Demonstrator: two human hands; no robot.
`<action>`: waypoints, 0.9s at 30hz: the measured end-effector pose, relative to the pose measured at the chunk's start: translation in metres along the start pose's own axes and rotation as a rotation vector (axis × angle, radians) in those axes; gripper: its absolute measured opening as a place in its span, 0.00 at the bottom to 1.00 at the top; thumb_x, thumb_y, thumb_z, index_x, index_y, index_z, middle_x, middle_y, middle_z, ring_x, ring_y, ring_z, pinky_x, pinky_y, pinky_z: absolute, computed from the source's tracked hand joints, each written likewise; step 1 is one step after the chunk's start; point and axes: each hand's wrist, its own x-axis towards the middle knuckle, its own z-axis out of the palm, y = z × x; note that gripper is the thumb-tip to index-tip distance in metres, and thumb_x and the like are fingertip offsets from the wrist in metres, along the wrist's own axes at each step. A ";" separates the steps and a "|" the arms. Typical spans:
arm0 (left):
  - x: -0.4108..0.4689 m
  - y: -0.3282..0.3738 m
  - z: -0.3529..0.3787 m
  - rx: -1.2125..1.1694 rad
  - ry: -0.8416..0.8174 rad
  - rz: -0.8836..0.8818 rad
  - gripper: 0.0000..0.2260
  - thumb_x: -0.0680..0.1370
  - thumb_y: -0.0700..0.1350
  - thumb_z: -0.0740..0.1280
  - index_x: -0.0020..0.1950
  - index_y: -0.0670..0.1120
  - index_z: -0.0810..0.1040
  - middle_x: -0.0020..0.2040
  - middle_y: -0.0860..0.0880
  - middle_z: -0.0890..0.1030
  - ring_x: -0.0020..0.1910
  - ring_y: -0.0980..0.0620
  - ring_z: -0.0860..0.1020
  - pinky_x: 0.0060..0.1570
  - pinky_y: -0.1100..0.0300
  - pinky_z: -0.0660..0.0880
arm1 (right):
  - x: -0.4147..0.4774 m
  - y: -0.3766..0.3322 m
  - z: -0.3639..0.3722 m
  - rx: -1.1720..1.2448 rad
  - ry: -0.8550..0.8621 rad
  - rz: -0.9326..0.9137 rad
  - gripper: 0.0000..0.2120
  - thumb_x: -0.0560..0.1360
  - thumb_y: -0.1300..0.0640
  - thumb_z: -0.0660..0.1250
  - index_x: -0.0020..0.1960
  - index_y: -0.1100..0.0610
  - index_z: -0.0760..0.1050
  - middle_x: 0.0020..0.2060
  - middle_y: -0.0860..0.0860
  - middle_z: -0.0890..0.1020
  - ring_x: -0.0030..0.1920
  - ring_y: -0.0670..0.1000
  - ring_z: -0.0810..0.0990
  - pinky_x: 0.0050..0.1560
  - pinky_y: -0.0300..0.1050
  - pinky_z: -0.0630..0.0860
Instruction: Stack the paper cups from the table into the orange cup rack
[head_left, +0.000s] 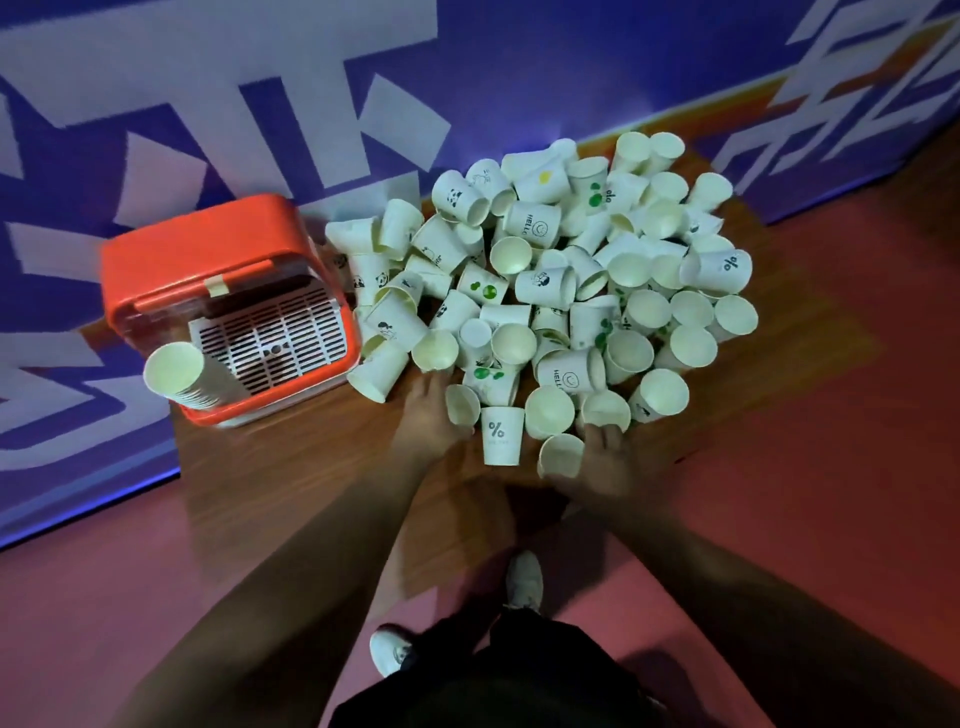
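Paper cup heap (540, 286) beside orange rack (208, 234); left hand (428, 415), right hand (610, 460) at its edge, fingers apart.

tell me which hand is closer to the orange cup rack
Left. The left hand sits at the near edge of the cup pile, just right of the orange cup rack; the right hand is farther right, past the percent-sign cup.

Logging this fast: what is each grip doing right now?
Left grip: open, fingers straight against the cups.
Right grip: blurred beside a cup, cannot tell.
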 end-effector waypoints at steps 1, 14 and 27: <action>0.006 0.001 0.003 0.018 -0.005 -0.014 0.44 0.68 0.44 0.79 0.78 0.45 0.59 0.75 0.42 0.62 0.73 0.41 0.62 0.70 0.49 0.63 | 0.003 0.004 0.002 -0.010 -0.007 -0.015 0.44 0.56 0.32 0.71 0.60 0.62 0.73 0.52 0.59 0.74 0.49 0.61 0.76 0.49 0.52 0.74; 0.016 -0.008 0.019 0.176 -0.024 0.065 0.39 0.68 0.49 0.78 0.75 0.47 0.64 0.70 0.45 0.69 0.67 0.43 0.70 0.62 0.45 0.73 | 0.005 0.003 0.008 -0.045 -0.019 -0.182 0.33 0.59 0.45 0.75 0.57 0.61 0.72 0.52 0.58 0.74 0.49 0.59 0.76 0.47 0.51 0.75; -0.016 -0.034 -0.036 0.035 0.077 0.023 0.34 0.71 0.52 0.76 0.73 0.46 0.67 0.67 0.45 0.71 0.66 0.44 0.70 0.63 0.51 0.70 | 0.007 -0.062 -0.045 0.122 0.047 -0.200 0.39 0.64 0.40 0.74 0.68 0.59 0.68 0.63 0.55 0.71 0.62 0.57 0.73 0.60 0.52 0.74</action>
